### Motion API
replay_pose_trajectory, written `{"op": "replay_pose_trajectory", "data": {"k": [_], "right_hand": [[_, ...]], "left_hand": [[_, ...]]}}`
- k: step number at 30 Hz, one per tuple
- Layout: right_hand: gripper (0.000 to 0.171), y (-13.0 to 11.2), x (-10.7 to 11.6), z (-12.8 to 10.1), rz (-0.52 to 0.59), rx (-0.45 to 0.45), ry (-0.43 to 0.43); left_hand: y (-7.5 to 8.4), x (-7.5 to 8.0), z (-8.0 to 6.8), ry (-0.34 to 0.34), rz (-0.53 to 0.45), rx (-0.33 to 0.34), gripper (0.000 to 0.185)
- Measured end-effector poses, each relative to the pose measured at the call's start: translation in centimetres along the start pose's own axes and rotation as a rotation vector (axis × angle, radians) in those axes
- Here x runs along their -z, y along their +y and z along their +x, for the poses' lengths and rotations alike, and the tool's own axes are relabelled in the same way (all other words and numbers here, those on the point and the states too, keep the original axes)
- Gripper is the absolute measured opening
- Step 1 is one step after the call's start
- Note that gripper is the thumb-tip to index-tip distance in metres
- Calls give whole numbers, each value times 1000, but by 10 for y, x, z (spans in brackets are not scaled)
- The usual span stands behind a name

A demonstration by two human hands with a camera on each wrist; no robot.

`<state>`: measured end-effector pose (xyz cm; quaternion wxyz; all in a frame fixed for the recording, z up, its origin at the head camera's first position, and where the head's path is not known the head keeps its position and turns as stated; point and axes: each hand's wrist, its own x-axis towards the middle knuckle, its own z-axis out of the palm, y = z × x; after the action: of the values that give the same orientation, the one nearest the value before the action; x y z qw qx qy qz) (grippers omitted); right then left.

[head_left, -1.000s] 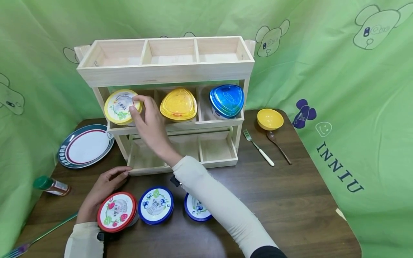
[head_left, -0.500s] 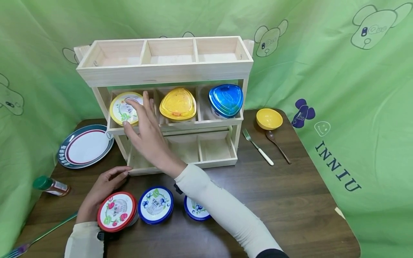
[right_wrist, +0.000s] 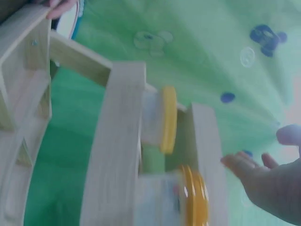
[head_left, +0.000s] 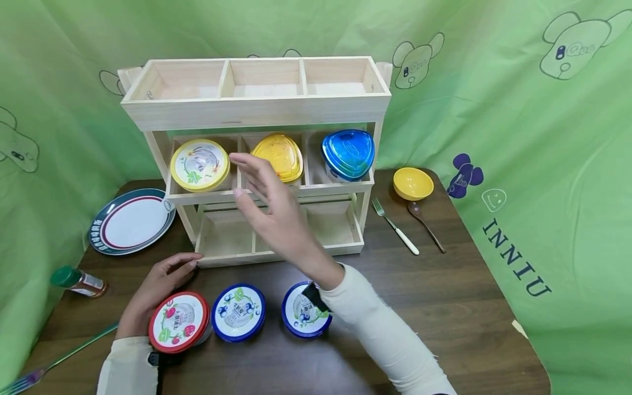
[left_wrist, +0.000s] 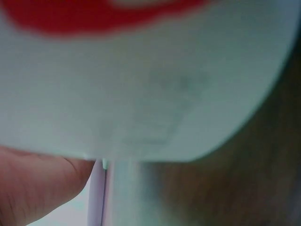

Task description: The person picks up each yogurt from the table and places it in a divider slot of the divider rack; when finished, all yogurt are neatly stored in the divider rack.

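On the worktop, the left hand rests curled beside the red-lidded cup; the right hand, fingers spread, hovers before the shelf's yellow-lidded cup.

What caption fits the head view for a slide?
Open right hand before wooden rack; left hand beside red-lidded cup.

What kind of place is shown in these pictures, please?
Probably a staged tabletop set, not a real kitchen: a green cartoon-printed cloth hangs behind a dark wooden table, where a wooden shelf rack holds lidded tubs beside a plate.
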<state>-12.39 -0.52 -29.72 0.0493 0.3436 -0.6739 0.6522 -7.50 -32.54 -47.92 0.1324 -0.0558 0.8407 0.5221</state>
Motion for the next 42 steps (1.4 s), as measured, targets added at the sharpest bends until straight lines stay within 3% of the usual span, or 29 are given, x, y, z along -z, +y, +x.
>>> {"op": "replay_pose_trajectory", "data": {"k": [3,10,18,23,27,32,38,42], "right_hand": [[49,-4,21,-9,15,8,24],[38,7,65,-38,-5,36,169],[32,27,95,-82,-30,-61,287],[31,39,104,-111,-69,-133,314],[31,49,111,-143,-75,-187,346],[30,54,116,-183,-84,-239,362],[31,58,108,-217,-96,-342,325],[31,64,95,-235,-92,-360,281]], "left_hand": [[1,0,0,0,-18,4,47],[3,0,-2,-6,-109,-22,46],[4,3,-2,1,-22,4,50],[4,3,-1,9,-36,8,49],[2,1,-2,2,-83,9,48],[2,2,-2,5,-74,20,48],[2,1,-2,5,-82,11,48],[1,0,-2,1,-78,2,49]]}}
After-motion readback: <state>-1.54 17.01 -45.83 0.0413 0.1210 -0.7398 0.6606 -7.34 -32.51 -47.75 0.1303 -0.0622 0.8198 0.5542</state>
